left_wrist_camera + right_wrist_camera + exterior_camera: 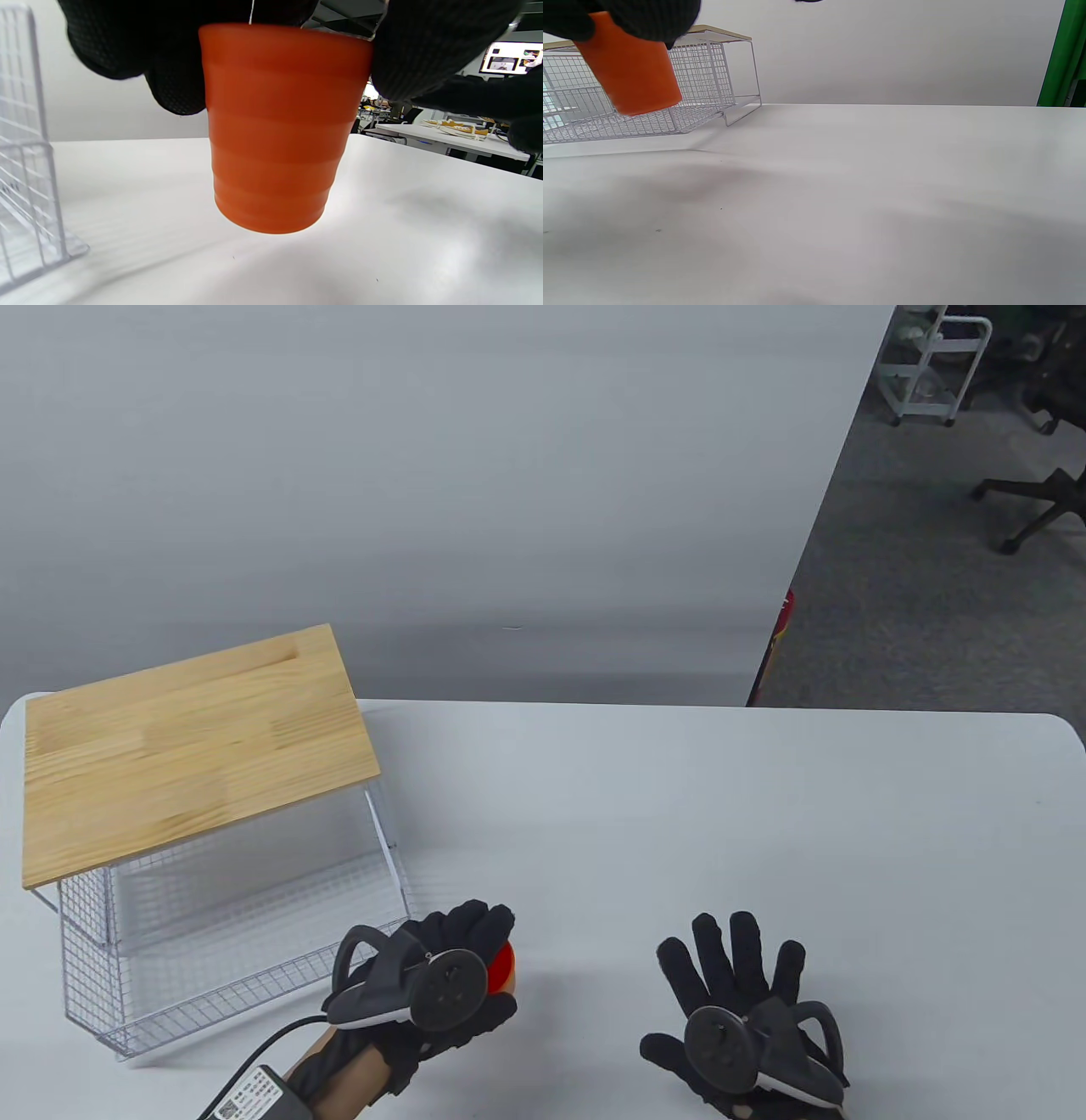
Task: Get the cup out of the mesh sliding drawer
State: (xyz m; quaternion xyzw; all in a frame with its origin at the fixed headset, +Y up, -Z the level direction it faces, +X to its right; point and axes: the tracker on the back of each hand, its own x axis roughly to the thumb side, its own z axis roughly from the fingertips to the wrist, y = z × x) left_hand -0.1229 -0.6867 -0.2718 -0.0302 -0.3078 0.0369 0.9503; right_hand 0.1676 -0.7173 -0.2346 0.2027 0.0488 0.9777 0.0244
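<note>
Orange cup [275, 131] in gloved fingers [424, 55], above table [424, 237].

The left hand [441, 976] curls its fingers [169, 63] in a closed grip, while the right hand [738, 1018] lies flat, fingers spread.

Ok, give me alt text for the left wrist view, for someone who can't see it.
An orange ribbed cup fills the centre, held near its rim by the gloved fingers of the left hand, its base just above the white table. The white mesh drawer shows at the left edge.
</note>
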